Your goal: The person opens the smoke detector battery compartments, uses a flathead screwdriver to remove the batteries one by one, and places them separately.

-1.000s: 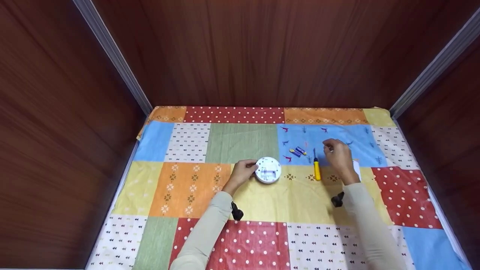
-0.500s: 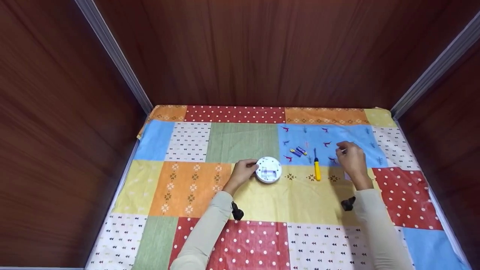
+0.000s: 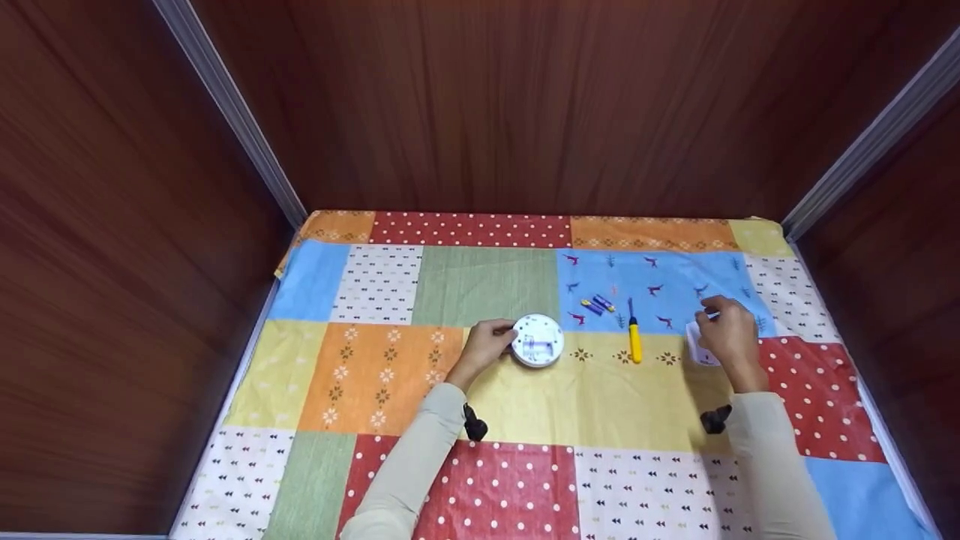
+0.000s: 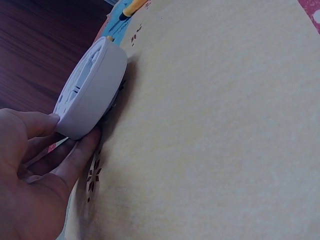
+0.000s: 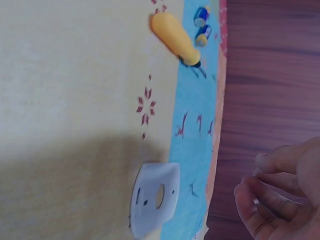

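My left hand (image 3: pixel 487 346) grips the left edge of a round white device (image 3: pixel 538 340) with an exposed battery compartment. In the left wrist view, my thumb lies on its face and fingers support it underneath; it stands tilted close over the cloth. My right hand (image 3: pixel 729 334) hovers above a white plate (image 5: pixel 155 197) with a hole, partly covering it in the head view. In the right wrist view, its curled fingers have a tiny pale thing (image 5: pixel 256 201) between them, too small to identify. A yellow-handled screwdriver (image 3: pixel 635 341) lies between the hands.
Two purple-and-yellow batteries (image 3: pixel 598 304) lie beyond the device, left of the screwdriver's tip. A patchwork cloth (image 3: pixel 510 487) covers the table. Brown wood-look panels (image 3: pixel 480 105) enclose its back and sides.
My right hand has moved right and slightly toward me, away from the screwdriver to over the white plate. My left hand and the round device have stayed put.
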Demonstrator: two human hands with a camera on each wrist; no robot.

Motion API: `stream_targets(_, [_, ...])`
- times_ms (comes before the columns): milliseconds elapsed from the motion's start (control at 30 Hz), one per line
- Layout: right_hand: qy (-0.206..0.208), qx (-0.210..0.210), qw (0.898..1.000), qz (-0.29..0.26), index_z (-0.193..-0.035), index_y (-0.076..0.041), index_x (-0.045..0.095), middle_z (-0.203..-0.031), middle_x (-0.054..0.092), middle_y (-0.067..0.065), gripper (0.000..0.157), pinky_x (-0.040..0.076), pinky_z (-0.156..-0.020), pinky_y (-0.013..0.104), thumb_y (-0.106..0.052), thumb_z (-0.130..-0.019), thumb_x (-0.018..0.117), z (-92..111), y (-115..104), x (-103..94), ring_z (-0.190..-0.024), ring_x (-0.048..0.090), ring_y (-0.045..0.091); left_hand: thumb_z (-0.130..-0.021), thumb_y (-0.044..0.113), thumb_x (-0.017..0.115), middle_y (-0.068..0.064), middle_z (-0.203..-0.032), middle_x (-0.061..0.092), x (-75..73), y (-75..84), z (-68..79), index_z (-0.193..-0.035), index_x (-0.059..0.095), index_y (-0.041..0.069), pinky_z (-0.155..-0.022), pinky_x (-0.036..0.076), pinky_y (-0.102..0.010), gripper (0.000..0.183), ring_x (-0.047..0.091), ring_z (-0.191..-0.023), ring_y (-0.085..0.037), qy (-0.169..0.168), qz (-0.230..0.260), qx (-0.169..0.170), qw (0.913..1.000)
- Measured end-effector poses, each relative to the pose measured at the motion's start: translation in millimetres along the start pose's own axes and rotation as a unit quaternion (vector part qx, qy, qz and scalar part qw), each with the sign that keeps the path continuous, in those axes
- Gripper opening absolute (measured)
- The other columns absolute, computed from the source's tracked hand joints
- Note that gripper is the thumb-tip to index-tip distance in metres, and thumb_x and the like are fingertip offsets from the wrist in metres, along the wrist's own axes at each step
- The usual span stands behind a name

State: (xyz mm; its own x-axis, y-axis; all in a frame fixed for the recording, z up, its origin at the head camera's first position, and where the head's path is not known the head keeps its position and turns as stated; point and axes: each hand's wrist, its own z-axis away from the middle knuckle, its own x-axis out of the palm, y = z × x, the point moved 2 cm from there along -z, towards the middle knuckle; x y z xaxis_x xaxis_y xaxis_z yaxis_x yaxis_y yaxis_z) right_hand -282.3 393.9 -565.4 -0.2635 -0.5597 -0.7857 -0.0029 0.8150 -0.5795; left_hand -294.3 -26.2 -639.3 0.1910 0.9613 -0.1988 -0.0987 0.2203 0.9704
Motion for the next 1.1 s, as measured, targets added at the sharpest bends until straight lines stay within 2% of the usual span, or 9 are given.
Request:
stream_targets(100, [-0.005, 0.005, 1.000, 0.005, -0.120, 0.013, 0.071, -0.110, 0.071, 0.035, 0.029, 0.053, -0.065, 0.026, -0.006, -0.099, 0.067, 2.9, 4.9, -1.7, -0.086, 0.075, 0.044, -0.105, 0.006, 0.063, -0.023, -0.119, 0.077, 0.8, 0.1, 0.7, -0.130, 0.073, -0.004, -0.079, 0.066, -0.031, 0.029, 0.072, -0.089, -0.013, -0.001, 0.005, -0.002, 1.0000])
stream_targets(200, [-0.001, 0.007, 1.000, 0.015, -0.119, 0.014, 0.070, -0.110, 0.071, 0.036, 0.030, 0.058, -0.078, 0.045, -0.006, -0.098, 0.067, 6.1, 8.6, -2.0, -0.097, 0.071, 0.048, -0.105, 0.006, 0.063, -0.024, -0.120, 0.076, 0.9, 0.5, 0.5, -0.130, 0.073, -0.005, -0.081, 0.066, -0.032, 0.029, 0.073, -0.092, -0.016, -0.002, 0.006, -0.004, 1.0000])
stream_targets(267, [-0.003, 0.011, 1.000, 0.019, -0.120, 0.015, 0.070, -0.111, 0.071, 0.037, 0.031, 0.056, -0.085, 0.057, -0.007, -0.098, 0.067, 8.7, 11.0, -1.3, -0.101, 0.069, 0.051, -0.105, 0.006, 0.063, -0.024, -0.120, 0.076, 0.9, 0.7, 0.4, -0.130, 0.073, -0.005, -0.081, 0.066, -0.032, 0.029, 0.073, -0.092, -0.016, -0.002, 0.007, -0.005, 1.0000])
stream_targets(367, [-0.016, 0.025, 0.999, 0.024, -0.122, 0.015, 0.069, -0.113, 0.070, 0.037, 0.034, 0.053, -0.091, 0.064, -0.011, -0.098, 0.067, 13.1, 15.1, 0.2, -0.106, 0.066, 0.052, -0.105, 0.006, 0.063, -0.024, -0.119, 0.076, 0.9, 0.6, 0.4, -0.129, 0.073, -0.005, -0.080, 0.066, -0.032, 0.029, 0.073, -0.090, -0.016, -0.001, 0.006, -0.002, 1.0000])
stream_targets(667, [-0.066, 0.076, 0.992, 0.071, -0.129, 0.016, 0.064, -0.121, 0.062, 0.039, 0.059, 0.050, -0.092, 0.067, -0.034, -0.099, 0.072, 23.1, 30.4, 5.4, -0.110, 0.060, 0.055, -0.105, 0.007, 0.062, -0.022, -0.116, 0.077, 0.3, 0.2, 0.4, -0.131, 0.072, -0.005, -0.078, 0.065, -0.029, 0.030, 0.072, -0.087, -0.012, -0.001, 0.007, 0.004, 1.0000])
stream_targets(867, [-0.118, 0.111, 0.983, 0.088, -0.130, 0.017, 0.059, -0.122, 0.057, 0.037, 0.074, 0.051, -0.090, 0.065, -0.049, -0.098, 0.072, 28.8, 36.1, 8.8, -0.106, 0.056, 0.049, -0.104, 0.007, 0.063, -0.021, -0.114, 0.077, 0.5, -0.2, 1.3, -0.130, 0.073, -0.004, -0.078, 0.065, -0.030, 0.030, 0.071, -0.087, -0.011, 0.001, 0.004, 0.006, 1.0000])
stream_targets(1100, [-0.167, 0.150, 0.970, 0.089, -0.136, 0.019, 0.049, -0.122, 0.051, 0.038, 0.082, 0.052, -0.083, 0.056, -0.050, -0.098, 0.071, 32.9, 39.3, 12.4, -0.102, 0.053, 0.046, -0.104, 0.006, 0.063, -0.021, -0.114, 0.077, 0.3, 1.0, 0.0, -0.128, 0.074, -0.005, -0.080, 0.065, -0.029, 0.028, 0.069, -0.087, -0.010, 0.001, 0.000, 0.006, 1.0000])
